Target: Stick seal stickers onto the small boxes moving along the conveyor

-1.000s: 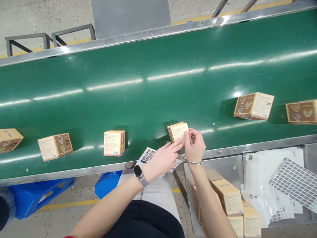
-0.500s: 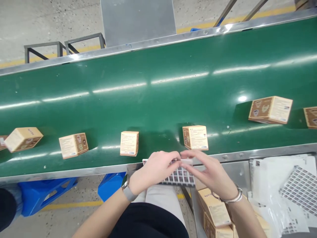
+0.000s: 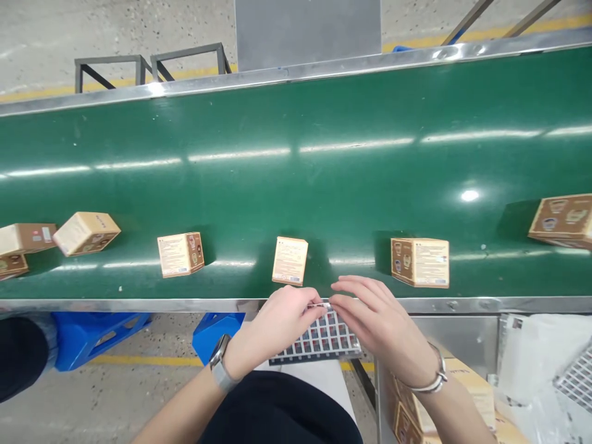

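A gridded sticker sheet (image 3: pixel 324 339), with white lines between dark cells, lies tilted over my lap by the belt's near edge. My left hand (image 3: pixel 287 317) pinches the sheet's upper edge between thumb and forefinger. To the right of it, my right hand (image 3: pixel 382 317) has its fingers stretched out over the sheet's upper right corner. Its thumb is hidden, and I cannot tell whether the fingertips touch the sheet. Just beyond my left hand, a small tan box (image 3: pixel 290 261) stands on the green belt.
On the green conveyor belt (image 3: pixel 259 197) stand several tan and brown boxes, one of them a box (image 3: pixel 420 263) beyond my right hand. More boxes (image 3: pixel 467 388) are stacked below my right forearm. Another gridded sheet (image 3: pixel 578 376) lies on plastic at right. Blue stools (image 3: pixel 99 336) stand at left.
The boxes on the belt appear further right in the view, which has also shifted. My right hand has moved slightly apart from my left, its fingers straighter.
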The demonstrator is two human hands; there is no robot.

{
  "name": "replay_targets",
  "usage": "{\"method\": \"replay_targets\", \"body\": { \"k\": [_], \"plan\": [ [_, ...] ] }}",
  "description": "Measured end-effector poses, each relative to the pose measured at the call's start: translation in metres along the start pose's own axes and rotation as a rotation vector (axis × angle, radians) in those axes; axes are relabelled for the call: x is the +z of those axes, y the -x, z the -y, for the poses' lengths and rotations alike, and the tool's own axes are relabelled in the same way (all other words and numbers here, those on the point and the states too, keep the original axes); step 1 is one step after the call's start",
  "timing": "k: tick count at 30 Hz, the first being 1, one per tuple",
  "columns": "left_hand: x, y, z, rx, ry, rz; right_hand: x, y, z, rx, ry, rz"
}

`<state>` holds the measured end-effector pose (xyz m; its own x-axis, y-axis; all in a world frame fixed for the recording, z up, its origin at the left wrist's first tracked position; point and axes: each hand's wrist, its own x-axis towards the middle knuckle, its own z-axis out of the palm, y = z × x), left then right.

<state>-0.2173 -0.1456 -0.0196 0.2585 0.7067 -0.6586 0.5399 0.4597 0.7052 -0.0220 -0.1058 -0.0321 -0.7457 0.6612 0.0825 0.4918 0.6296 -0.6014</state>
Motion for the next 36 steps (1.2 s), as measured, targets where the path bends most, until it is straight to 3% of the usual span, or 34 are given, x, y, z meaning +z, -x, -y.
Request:
{"method": "replay_targets", "body": {
  "k": [5, 9, 11, 13, 16, 18, 20, 24, 36],
  "plan": [
    [-0.004, 0.0, 0.008, -0.029, 0.161, 0.069, 0.007, -0.001, 0.01, -0.079, 0.136, 0.024],
    [-0.012, 0.002, 0.012, -0.053, 0.143, 0.052, 0.014, 0.005, 0.012, 0.036, -0.088, -0.044],
    [-0.016, 0.003, 0.014, -0.052, 0.04, 0.013, 0.021, 0.006, 0.008, 0.227, -0.3, -0.1],
    [-0.018, 0.003, 0.018, 0.007, -0.127, -0.012, 0.033, 0.004, 0.001, 0.519, -0.524, -0.197],
    [-0.013, -0.001, 0.031, 0.281, -0.423, -0.072, 0.061, -0.006, -0.011, 0.933, -0.804, -0.447],
    [-0.005, -0.008, 0.041, 0.484, -0.584, -0.116, 0.08, -0.014, -0.015, 1.055, -0.886, -0.581],
    [0.003, -0.015, 0.052, 0.588, -0.699, -0.116, 0.094, -0.02, -0.016, 1.08, -0.883, -0.644],
    [0.016, -0.028, 0.063, 0.587, -0.789, -0.061, 0.101, -0.021, -0.014, 1.074, -0.821, -0.694],
    [0.026, -0.043, 0.046, 0.565, -0.726, -0.004, 0.095, -0.008, -0.025, 1.05, -0.65, -0.76]
  ]
}}
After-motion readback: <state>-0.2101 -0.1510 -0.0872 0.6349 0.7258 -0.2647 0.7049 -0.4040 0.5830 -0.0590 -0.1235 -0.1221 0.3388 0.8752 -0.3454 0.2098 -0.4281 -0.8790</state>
